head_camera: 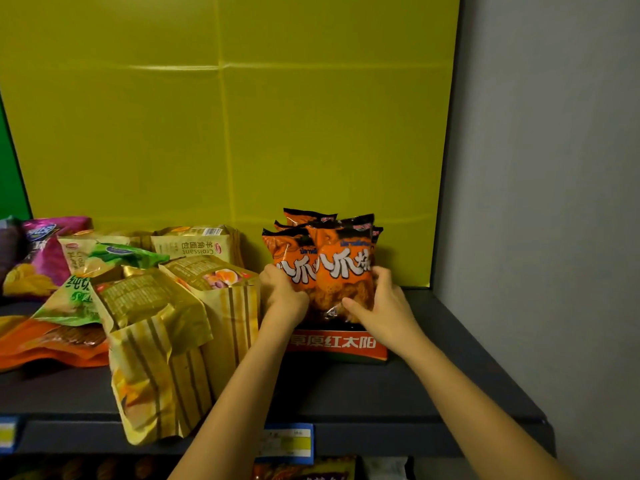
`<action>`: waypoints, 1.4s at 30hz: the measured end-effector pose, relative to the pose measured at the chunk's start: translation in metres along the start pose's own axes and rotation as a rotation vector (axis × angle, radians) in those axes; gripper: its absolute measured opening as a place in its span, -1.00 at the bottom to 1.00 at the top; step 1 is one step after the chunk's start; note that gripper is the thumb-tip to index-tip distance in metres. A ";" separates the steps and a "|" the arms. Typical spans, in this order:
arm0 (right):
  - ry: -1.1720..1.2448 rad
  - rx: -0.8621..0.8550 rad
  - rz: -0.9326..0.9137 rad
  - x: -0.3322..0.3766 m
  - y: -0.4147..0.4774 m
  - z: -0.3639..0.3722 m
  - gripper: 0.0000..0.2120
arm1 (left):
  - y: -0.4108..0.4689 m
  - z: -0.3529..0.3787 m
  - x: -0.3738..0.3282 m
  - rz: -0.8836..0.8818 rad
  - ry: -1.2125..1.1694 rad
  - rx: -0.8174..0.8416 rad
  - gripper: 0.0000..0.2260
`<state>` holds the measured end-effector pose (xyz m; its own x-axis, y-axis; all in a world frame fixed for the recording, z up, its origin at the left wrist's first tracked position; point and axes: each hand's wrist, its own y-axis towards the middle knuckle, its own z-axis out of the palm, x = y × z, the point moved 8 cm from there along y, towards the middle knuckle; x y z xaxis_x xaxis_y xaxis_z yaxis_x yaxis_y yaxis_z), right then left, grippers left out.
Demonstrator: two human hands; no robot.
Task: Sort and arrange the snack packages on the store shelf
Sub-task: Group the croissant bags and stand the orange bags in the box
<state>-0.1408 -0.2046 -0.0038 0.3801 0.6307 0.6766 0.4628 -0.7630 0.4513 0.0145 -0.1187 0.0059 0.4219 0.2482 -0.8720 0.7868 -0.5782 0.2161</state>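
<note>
Several orange snack bags (341,268) with black tops stand upright in a row inside a red display tray (337,346) at the right of the dark shelf (446,375). My left hand (282,292) presses against the left side of the front bags. My right hand (382,306) grips the right front bag from its right side and lower edge. Left of the tray, gold striped croissant bags (173,344) lean and lie in a loose heap.
Green chip bags (104,259), a purple chip bag (41,258) and a flat orange pack (52,344) lie mixed at the left. A yellow panel (225,116) backs the shelf and a grey wall (554,202) bounds the right. Price tags (287,443) hang on the front edge.
</note>
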 end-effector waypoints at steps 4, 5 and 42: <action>-0.093 0.072 0.092 -0.015 -0.005 0.004 -0.37 | -0.001 0.007 0.002 0.005 0.020 0.080 -0.50; -0.088 0.083 0.099 -0.017 -0.006 0.004 -0.40 | -0.001 0.009 0.002 0.009 0.019 0.093 -0.50; -0.172 0.226 0.181 -0.033 0.011 -0.011 -0.31 | -0.017 0.025 0.009 0.183 0.006 0.032 -0.52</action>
<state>-0.1567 -0.2354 -0.0150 0.5933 0.5169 0.6171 0.5338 -0.8265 0.1790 -0.0058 -0.1262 -0.0166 0.5593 0.1409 -0.8169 0.6818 -0.6387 0.3566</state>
